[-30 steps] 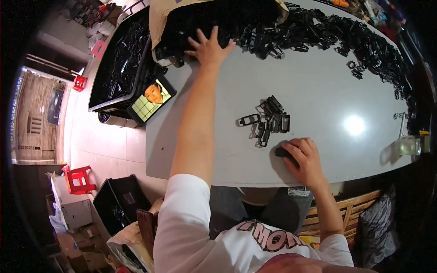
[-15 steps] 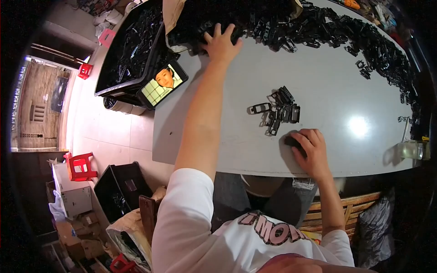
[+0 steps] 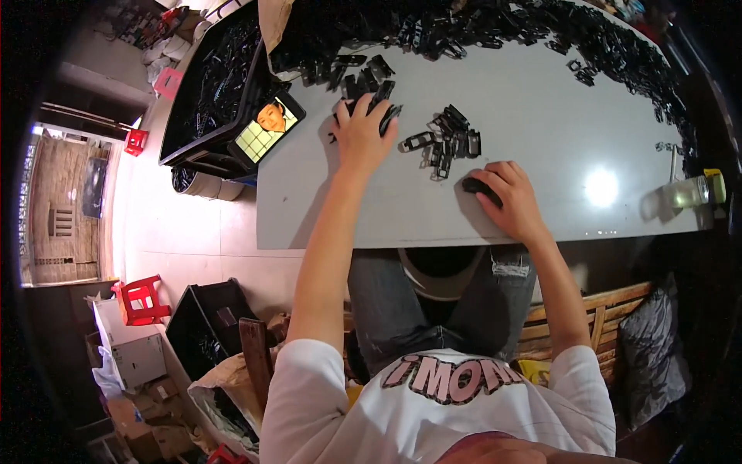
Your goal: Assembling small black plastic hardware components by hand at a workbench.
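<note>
My left hand [image 3: 360,141] is on the left part of the grey table. Its spread fingers curl over a clutch of small black plastic parts [image 3: 382,91], some showing beyond the fingertips. To the right lies a small cluster of black frame-like plastic parts [image 3: 450,138], with one open rectangular piece at its left side. My right hand [image 3: 513,199] rests near the table's front edge, closed on a black plastic part [image 3: 481,190] that sticks out at its left; the rest of it is hidden by the fingers.
A large heap of black parts [image 3: 495,27] runs along the table's far and right edges. A black crate [image 3: 209,116] full of similar parts stands left, a phone [image 3: 267,131] leaning by it. A clear container [image 3: 688,192] sits at the right. Red stools [image 3: 142,300] stand on the floor.
My left hand has come back from the far heap toward me, bringing several black parts along. The right hand keeps its black part; the whole view has shifted.
</note>
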